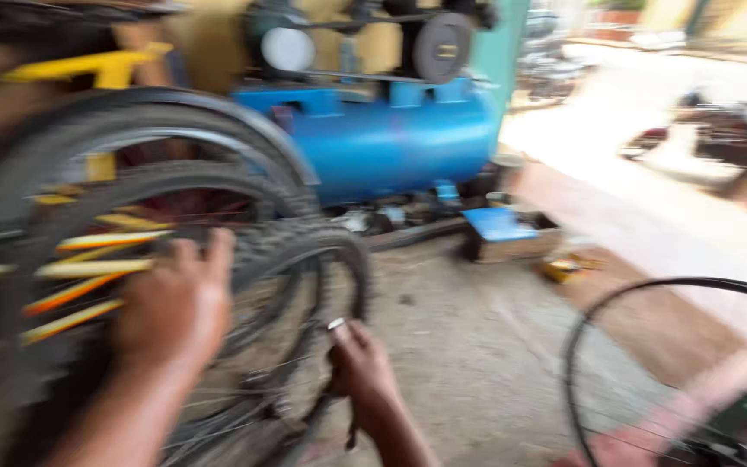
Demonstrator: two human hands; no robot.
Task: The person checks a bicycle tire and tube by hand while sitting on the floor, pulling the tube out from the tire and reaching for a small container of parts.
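Your left hand (175, 307) presses flat on the knobby black rubber tyre (304, 251), lower left; right hand (360, 367) pinches its rim edge. Tyre partly seated, blurred.

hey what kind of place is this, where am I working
Most likely a bicycle repair shop opening onto a street. Both hands work on a knobby bicycle tyre, a blue air compressor tank stands behind it, and a bare wheel rim sits at right.
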